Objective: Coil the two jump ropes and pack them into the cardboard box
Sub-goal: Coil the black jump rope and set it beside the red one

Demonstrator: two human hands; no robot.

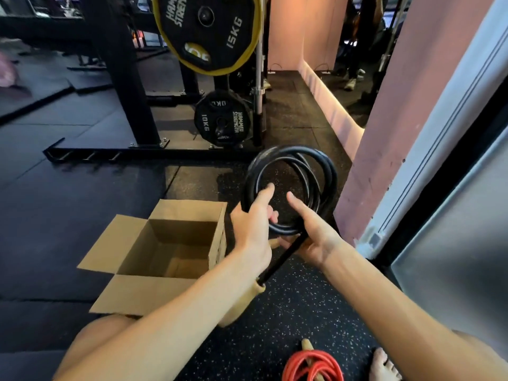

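A black jump rope (327,174) is wound into a round coil, held upright in front of me above the floor. My left hand (254,229) grips the coil's lower left side, index finger pointing up through the ring. My right hand (313,229) holds the coil's bottom, index finger also extended. One strand runs down from the coil to a wooden handle (248,301) hanging by my left forearm. An open cardboard box (154,259) stands on the floor to the left of my hands, nothing visible inside. A red jump rope (312,365) lies coiled at the bottom edge.
A black weight rack (132,105) with a 15 kg plate (209,31) and a 10 kg plate (222,118) stands behind the box. A pink wall (384,133) and a metal door frame (450,125) close the right side. My bare foot (384,367) rests on the speckled rubber floor.
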